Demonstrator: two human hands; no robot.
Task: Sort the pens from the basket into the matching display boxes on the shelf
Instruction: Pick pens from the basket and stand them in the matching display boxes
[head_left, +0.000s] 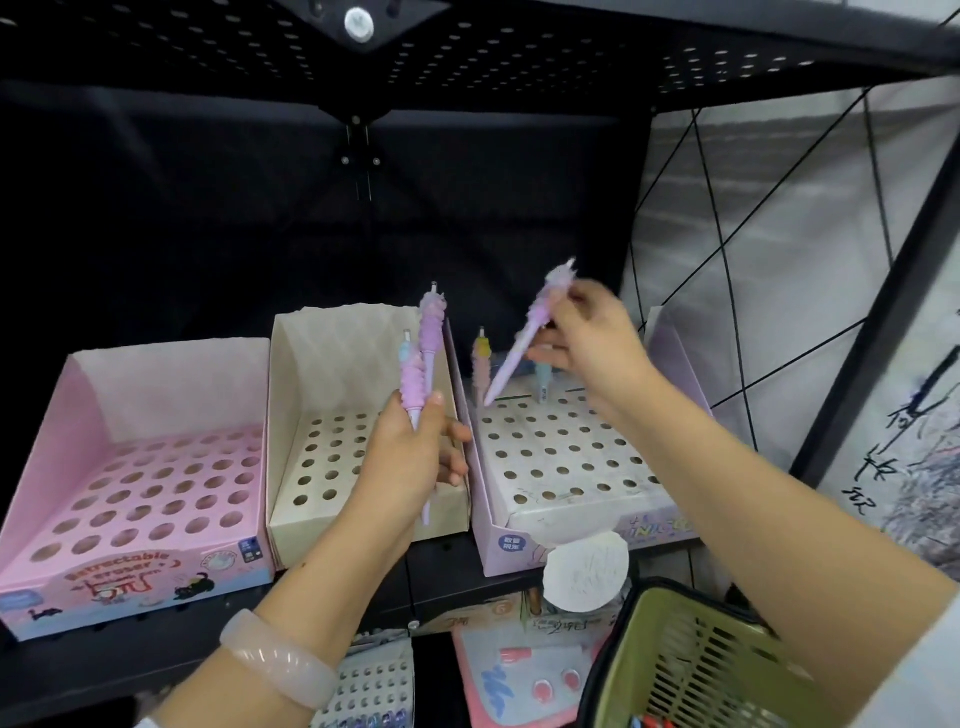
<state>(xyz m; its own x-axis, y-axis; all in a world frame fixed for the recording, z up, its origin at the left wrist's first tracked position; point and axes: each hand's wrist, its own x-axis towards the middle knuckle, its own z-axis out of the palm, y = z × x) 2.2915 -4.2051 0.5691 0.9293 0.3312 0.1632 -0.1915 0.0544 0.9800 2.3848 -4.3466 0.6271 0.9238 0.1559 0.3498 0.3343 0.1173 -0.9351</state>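
R hand (587, 338) pinches one purple pen (524, 343), tip down over the lilac display box (561, 525), just above its holes. L hand (410, 457) grips two pens (423, 358) upright, in front of the cream box (363, 525). Green basket (691, 665) sits bottom right.

head view: worn on head | faces forward and slightly down | close to shelf (467, 577), within arm's reach | single view only

Her right hand (587, 338) pinches a purple pen (524, 343), tip slanting below the fingers toward the lilac box (571, 514). Her left hand (410, 462) grips two pens (423, 364) standing above its fingers.
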